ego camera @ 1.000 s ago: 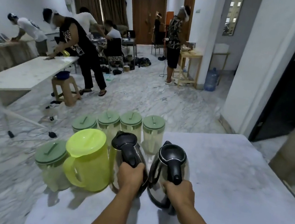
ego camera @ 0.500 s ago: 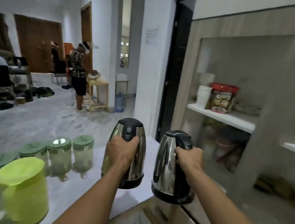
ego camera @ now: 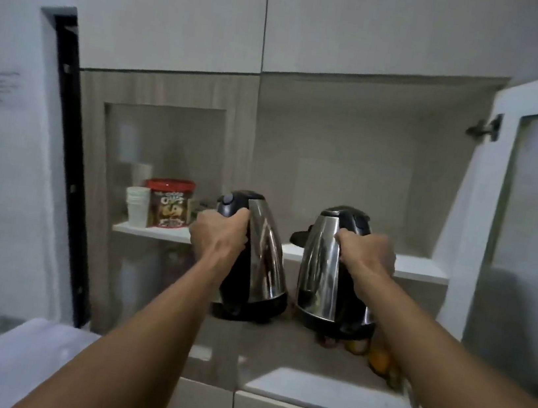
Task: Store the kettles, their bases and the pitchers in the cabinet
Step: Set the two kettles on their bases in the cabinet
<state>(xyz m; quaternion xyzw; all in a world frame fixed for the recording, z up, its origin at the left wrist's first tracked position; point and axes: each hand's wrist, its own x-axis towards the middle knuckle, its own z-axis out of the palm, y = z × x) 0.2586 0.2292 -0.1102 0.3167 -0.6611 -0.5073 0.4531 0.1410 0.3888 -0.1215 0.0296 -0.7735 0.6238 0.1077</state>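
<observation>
A person faces the open cabinet [ego camera: 352, 167], left hand [ego camera: 218, 234] and right hand [ego camera: 365, 255] each clamped on a kettle [ego camera: 263, 261] handle, carried upright before the shelf [ego camera: 420, 270], apparently for shelving.

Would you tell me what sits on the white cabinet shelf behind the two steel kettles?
On the white shelf: stacked white cups, a red-lidded snack tub, and a black object that the right kettle mostly hides.

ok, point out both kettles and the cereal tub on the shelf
left kettle [ego camera: 265, 258]: head view, steel side
right kettle [ego camera: 318, 273]: head view, steel side
cereal tub [ego camera: 170, 209]: head view, front label
</observation>
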